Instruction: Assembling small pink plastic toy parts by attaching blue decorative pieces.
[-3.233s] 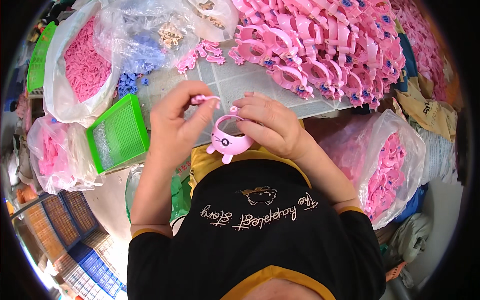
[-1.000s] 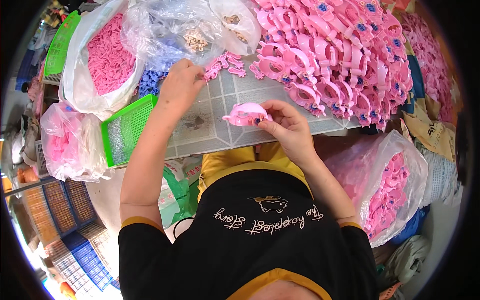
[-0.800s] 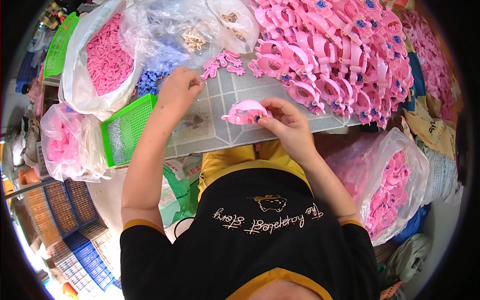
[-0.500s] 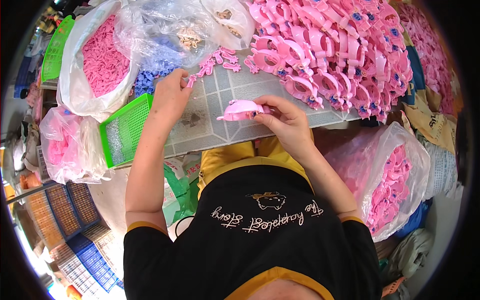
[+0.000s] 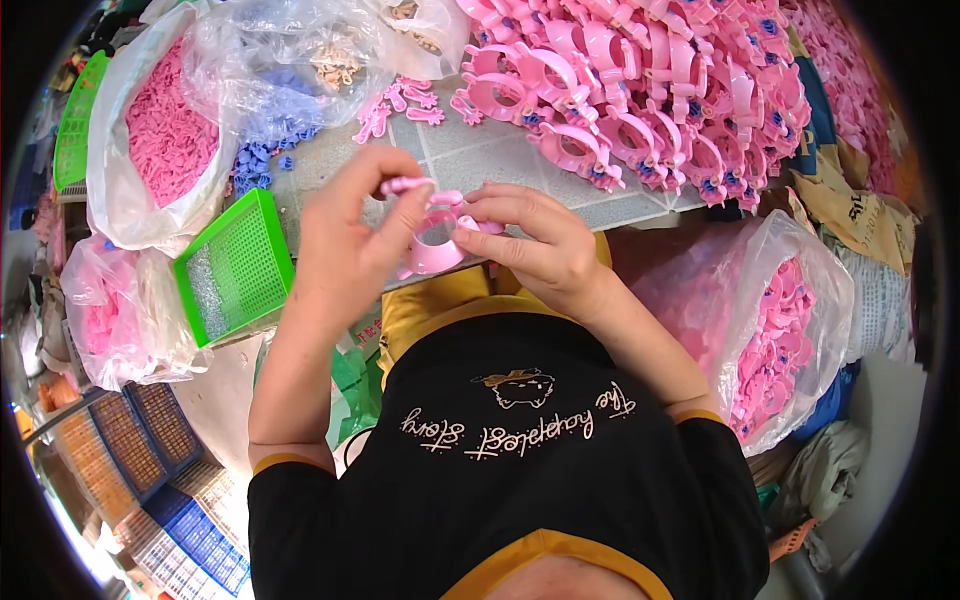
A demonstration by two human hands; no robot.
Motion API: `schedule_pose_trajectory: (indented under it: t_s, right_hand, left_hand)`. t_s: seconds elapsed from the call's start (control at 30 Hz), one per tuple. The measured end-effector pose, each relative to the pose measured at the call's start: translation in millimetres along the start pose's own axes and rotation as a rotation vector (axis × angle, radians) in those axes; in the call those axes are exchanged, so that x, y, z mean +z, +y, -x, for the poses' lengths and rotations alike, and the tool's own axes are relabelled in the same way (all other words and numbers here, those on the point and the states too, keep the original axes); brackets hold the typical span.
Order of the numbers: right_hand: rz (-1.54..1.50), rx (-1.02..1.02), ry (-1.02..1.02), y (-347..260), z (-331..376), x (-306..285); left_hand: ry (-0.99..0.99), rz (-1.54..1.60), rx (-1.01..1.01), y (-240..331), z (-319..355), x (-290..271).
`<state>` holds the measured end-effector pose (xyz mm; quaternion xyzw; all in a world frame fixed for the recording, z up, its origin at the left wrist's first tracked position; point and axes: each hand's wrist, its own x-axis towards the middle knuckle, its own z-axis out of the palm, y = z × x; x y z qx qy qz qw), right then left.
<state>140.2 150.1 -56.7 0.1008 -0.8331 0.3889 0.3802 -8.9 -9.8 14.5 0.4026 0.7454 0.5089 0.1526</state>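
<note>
Both my hands meet above the near edge of the grey tiled table. Between the thumb and fingers of my left hand is a small, long pink plastic piece. My right hand is closed on a pink plastic ring-shaped part, whose round opening shows between the hands. The small piece is over the upper side of the ring; whether they touch is hidden by the fingers. Several similar loose pink pieces lie on the table beyond my hands.
A large heap of pink ring parts with blue bits fills the back right. At left are a white bag of small pink pieces, blue pieces and a green basket. A clear bag of pink parts stands at right.
My left hand has come back from the loose pink pieces with one in its fingers. My right hand has moved slightly left and turned the ring part, so its opening now shows.
</note>
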Motion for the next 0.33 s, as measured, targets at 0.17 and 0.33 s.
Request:
schedule_pose_trajectory:
  t_s: [0.17,0.33]
  right_hand:
    - [0.048,-0.011,0.016,-1.5,-0.4,-1.1]
    - [0.051,-0.042,0.015,-2.2,-2.1,-2.5]
  left_hand:
    - [-0.101,-0.145,0.172,7.2,7.1,4.0]
    - [-0.141,-0.17,0.282,1.6,8.5,3.9]
